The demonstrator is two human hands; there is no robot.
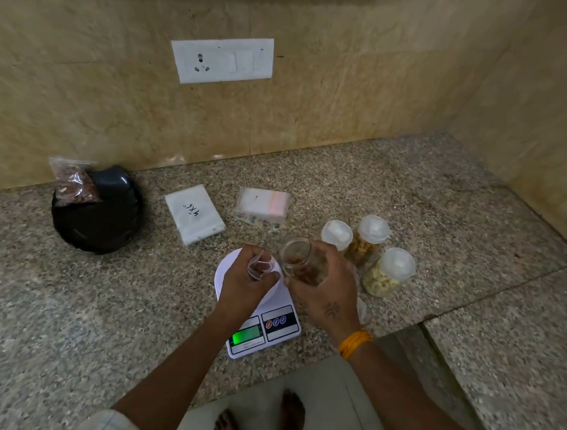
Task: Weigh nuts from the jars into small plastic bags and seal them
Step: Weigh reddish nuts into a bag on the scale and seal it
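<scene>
A white digital scale (278, 329) with a lit green display sits on the granite counter near its front edge. Over its round platform my left hand (246, 281) pinches a small clear plastic bag (260, 264) with its mouth held open. Just to the right, my right hand (324, 286) grips an open clear jar (297, 256) of brown nuts, tilted with its mouth toward the bag. Three lidded jars stand right of the scale: one of pale cashews (387, 274), one of golden nuts (368, 236), and one (336, 234) mostly hidden behind my right hand.
A black plate (105, 221) at the left carries a filled bag of brown nuts (74, 183). Two packs of unused bags (194, 213) (262, 204) lie behind the scale. The wall with a socket panel (221, 59) runs along the back, and a side wall closes the right.
</scene>
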